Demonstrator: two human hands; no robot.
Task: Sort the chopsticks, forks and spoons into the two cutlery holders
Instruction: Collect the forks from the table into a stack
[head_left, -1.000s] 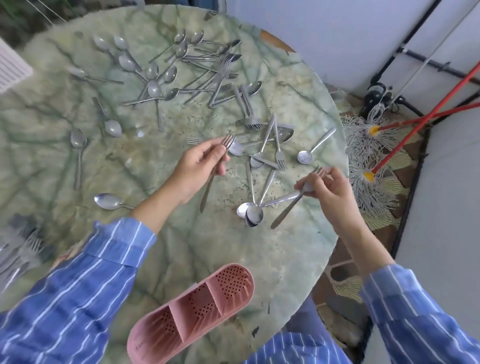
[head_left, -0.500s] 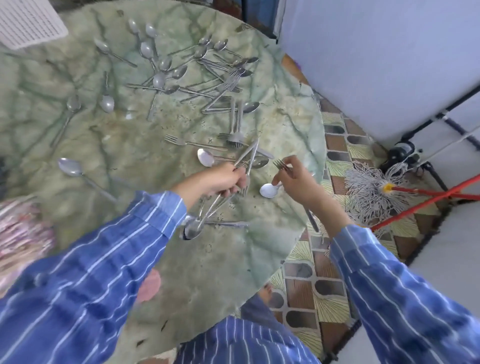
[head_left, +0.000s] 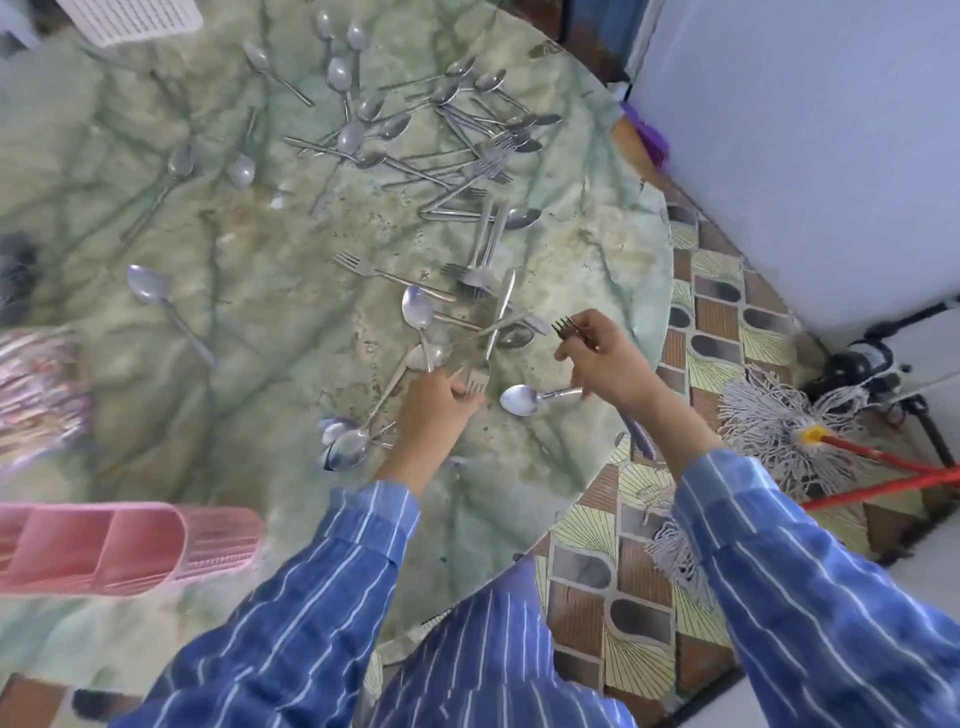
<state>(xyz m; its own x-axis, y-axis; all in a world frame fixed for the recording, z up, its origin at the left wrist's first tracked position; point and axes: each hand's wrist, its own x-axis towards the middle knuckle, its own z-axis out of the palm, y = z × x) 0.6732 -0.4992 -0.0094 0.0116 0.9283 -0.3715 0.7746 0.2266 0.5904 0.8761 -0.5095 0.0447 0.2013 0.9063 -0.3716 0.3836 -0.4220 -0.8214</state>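
Many steel spoons and forks lie scattered over the round green marble table (head_left: 597, 270). My right hand (head_left: 608, 364) grips a fork (head_left: 567, 327), tines pointing up-left, with its handle sticking out below the wrist. The lower fingers of that hand touch the handle of a spoon (head_left: 519, 400) lying on the table. My left hand (head_left: 434, 410) curls its fingers at the tines of another fork (head_left: 475, 383), whose handle runs away up the table. A pink cutlery holder (head_left: 104, 545) lies on its side at the lower left. No chopsticks are visible.
A white perforated holder (head_left: 130, 15) sits at the table's far left edge. Blurred dark and floral shapes (head_left: 36, 389) lie at the left. Mops with red handles (head_left: 810, 436) rest on the tiled floor to the right, by a white wall.
The view has swung, bringing the pink holder back into sight. My left hand moved right to a fork's tines. My right hand dropped its lower fingers onto the spoon handle.
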